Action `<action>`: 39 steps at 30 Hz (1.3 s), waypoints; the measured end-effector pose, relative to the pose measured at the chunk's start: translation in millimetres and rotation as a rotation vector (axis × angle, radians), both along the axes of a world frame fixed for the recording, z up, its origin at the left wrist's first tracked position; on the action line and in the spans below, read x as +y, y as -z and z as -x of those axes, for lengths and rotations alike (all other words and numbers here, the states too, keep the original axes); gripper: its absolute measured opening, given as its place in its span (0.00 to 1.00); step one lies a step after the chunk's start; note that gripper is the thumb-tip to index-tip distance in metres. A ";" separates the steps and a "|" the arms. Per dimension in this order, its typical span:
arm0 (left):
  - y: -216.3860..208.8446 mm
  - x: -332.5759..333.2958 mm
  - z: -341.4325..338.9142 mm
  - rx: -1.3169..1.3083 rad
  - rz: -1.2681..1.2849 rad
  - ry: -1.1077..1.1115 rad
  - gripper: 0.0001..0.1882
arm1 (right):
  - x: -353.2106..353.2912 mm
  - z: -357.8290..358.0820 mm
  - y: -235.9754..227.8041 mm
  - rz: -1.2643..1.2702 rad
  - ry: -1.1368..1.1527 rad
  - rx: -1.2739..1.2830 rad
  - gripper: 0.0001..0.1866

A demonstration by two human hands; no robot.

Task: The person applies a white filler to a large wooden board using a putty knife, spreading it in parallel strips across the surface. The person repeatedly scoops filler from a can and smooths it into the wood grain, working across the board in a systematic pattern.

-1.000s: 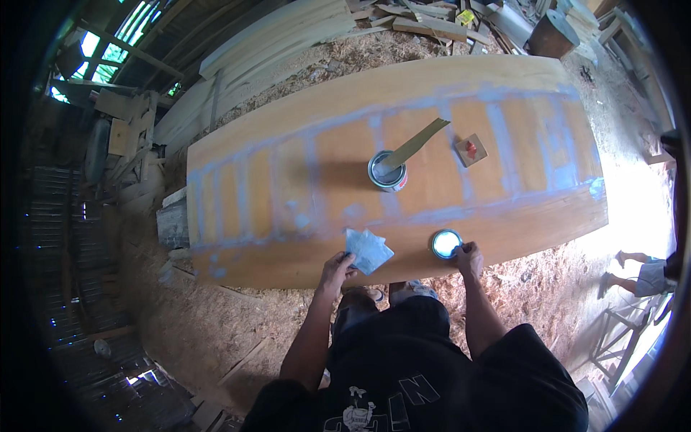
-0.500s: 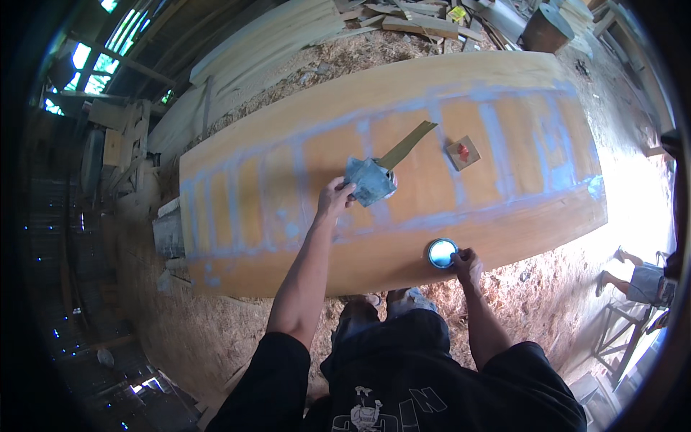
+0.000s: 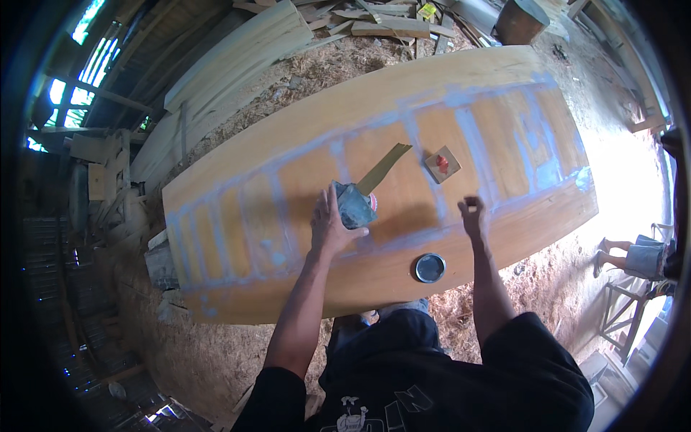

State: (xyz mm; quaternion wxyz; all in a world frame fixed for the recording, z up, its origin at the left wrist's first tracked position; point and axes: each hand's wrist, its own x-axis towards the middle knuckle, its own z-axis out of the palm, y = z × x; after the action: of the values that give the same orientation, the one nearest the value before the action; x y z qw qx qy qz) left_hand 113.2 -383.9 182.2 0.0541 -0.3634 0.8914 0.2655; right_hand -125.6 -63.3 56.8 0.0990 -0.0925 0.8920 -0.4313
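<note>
My left hand (image 3: 331, 225) spreads at the edge of a blue-grey, putty-smeared sheet (image 3: 355, 207), thumb apart from the fingers. The sheet covers most of a can (image 3: 373, 202), of which only a bit of reddish rim shows. A flat olive-brown strip (image 3: 385, 167) slants up from beside the sheet. My right hand (image 3: 473, 214) hovers over the board with its fingers curled in, nothing visible in them. Near the board's close edge lies a round tin lid (image 3: 430, 268), dark grey inside. A small square piece (image 3: 442, 165) with a red lump on it rests farther back.
The large wooden board (image 3: 345, 284) has blue-grey filler bands along its joints. Stacked planks (image 3: 241, 61), scrap wood (image 3: 392, 27) and a log piece (image 3: 521, 21) lie beyond. Shavings cover the ground. Another person's legs (image 3: 620, 253) show at the far right, near a wooden stand (image 3: 625, 317).
My right hand has let go of the round lid and moved up and away, leaving it on the board. My left hand has gone from pinching the sheet's corner to spreading beside it.
</note>
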 end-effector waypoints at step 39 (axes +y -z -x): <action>-33.4 71.3 -238.4 0.291 0.146 -0.430 0.63 | -99.4 -122.0 -57.7 0.272 -0.328 -0.839 0.16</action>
State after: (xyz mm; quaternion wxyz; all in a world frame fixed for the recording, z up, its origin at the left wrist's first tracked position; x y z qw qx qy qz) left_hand 351.6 -312.6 215.6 -0.1588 -0.5051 0.8090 0.2554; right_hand -3.6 -162.7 114.6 0.5047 -0.0619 0.6838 -0.5233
